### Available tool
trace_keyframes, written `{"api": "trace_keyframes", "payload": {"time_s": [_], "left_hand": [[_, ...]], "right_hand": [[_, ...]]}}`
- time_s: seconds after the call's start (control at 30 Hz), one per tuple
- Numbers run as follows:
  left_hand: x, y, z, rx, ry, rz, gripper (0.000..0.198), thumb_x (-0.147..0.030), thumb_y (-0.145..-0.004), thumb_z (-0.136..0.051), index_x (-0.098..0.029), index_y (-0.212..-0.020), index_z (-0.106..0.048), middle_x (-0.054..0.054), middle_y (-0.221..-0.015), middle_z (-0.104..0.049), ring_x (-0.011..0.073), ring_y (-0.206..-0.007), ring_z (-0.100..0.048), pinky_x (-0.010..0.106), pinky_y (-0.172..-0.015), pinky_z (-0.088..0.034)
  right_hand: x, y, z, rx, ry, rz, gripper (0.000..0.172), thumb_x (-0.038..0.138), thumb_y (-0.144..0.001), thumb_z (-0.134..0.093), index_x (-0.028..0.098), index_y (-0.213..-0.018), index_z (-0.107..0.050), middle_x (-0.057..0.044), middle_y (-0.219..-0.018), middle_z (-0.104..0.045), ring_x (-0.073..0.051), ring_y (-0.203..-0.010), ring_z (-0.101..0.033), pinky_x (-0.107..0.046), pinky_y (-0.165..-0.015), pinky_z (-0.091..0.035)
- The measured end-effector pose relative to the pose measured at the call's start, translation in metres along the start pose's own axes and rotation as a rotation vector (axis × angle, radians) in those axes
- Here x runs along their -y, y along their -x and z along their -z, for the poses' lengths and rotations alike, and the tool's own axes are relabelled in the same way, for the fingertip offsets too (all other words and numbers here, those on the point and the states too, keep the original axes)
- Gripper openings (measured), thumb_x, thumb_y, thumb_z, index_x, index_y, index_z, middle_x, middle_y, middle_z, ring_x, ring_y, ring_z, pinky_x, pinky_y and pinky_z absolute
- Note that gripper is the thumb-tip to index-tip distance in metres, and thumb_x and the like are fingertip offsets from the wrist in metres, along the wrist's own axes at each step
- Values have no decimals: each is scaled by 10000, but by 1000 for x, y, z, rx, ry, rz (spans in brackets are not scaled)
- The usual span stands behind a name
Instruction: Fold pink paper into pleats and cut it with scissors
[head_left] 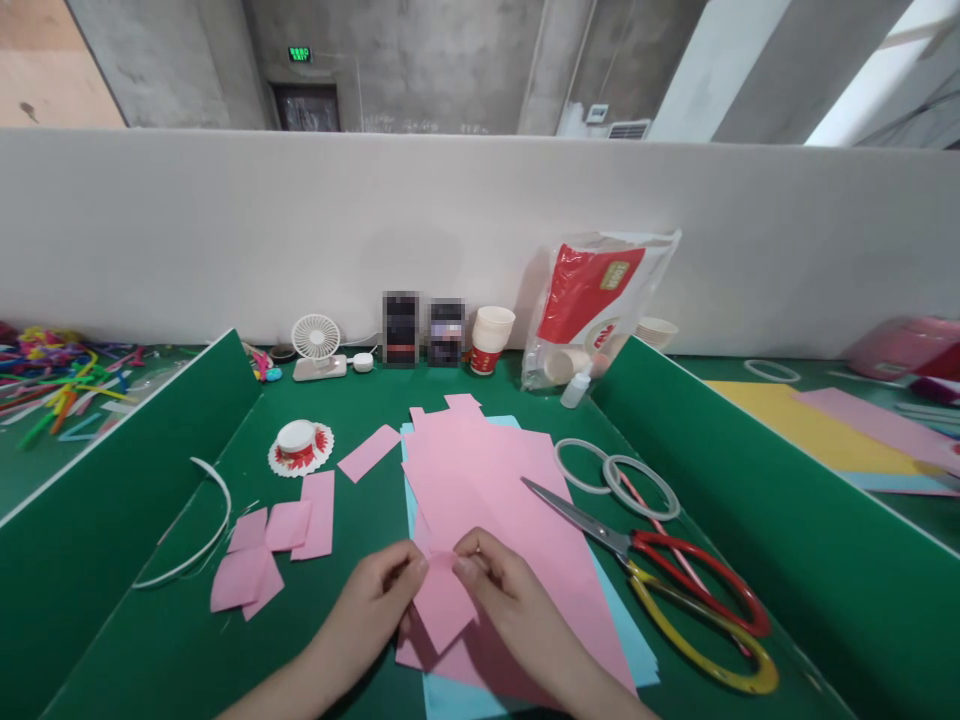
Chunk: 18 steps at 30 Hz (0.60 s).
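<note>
Between my two hands is a small piece of pink paper [444, 605], pinched along its far edge. My left hand [380, 592] closes thumb and fingers on its left corner. At the right corner, my right hand [504, 583] grips it the same way. Beneath lie larger pink sheets [517, 480] stacked over light blue sheets [628, 630]. Scissors [619, 540] with one red and one yellow handle rest on the right side of the stack, blades slightly apart. Several cut pink pieces [251, 575] are scattered on the green table to the left.
A paper cup flower shape [301, 447] and a white curved strip [225, 500] lie at left. Two clear rings [641, 487] sit at right. Along the back stand a fan [316, 340], stacked paper cups [489, 340], a bag of cups [592, 300] and a small bottle [576, 388]. Green dividers [750, 480] flank both sides.
</note>
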<state>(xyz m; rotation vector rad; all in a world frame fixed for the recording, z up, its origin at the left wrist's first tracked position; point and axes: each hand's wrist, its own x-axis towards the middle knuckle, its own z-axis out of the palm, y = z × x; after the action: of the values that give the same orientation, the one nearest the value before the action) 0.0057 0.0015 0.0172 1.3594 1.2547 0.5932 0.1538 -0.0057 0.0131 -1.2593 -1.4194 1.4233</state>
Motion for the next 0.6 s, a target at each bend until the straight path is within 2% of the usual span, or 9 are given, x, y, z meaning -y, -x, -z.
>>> {"api": "trace_keyframes", "payload": {"time_s": [0.13, 0.33, 0.47, 0.6], "left_hand": [[-1, 0, 0, -76, -70, -36, 288, -381, -725, -410, -199, -508, -354, -95, -404, -321, 85, -390, -327, 206, -433, -252], [-5, 2, 0, -96, -46, 12, 271, -399, -697, -429, -208, -522, -349, -97, -401, -326, 87, -380, -295, 207, -419, -217], [-6, 3, 2, -156, -121, -62, 318, -402, -682, -446, -210, -477, -295, -88, -443, -260, 99, -451, -257, 214, -452, -196], [-6, 4, 2, -159, -138, -84, 334, -409, -687, -431, -213, -475, -263, -82, -462, -229, 104, -468, -237, 219, -455, -182]], "right_hand": [[-1, -1, 0, 13, -7, -11, 218, 357, -762, -419, 199, -617, -382, 77, -528, -256, -99, -497, -240, -217, -475, -212], [0, -1, 1, 6, 4, -10, 222, 353, -776, -414, 193, -624, -383, 76, -532, -243, -94, -497, -221, -215, -463, -202], [3, -1, 3, 22, -10, 5, 214, 339, -780, -420, 191, -628, -393, 75, -532, -244, -93, -497, -226, -218, -466, -201], [6, -1, 4, 10, -15, 22, 194, 311, -773, -429, 191, -623, -404, 69, -537, -289, -96, -502, -266, -218, -475, -225]]}}
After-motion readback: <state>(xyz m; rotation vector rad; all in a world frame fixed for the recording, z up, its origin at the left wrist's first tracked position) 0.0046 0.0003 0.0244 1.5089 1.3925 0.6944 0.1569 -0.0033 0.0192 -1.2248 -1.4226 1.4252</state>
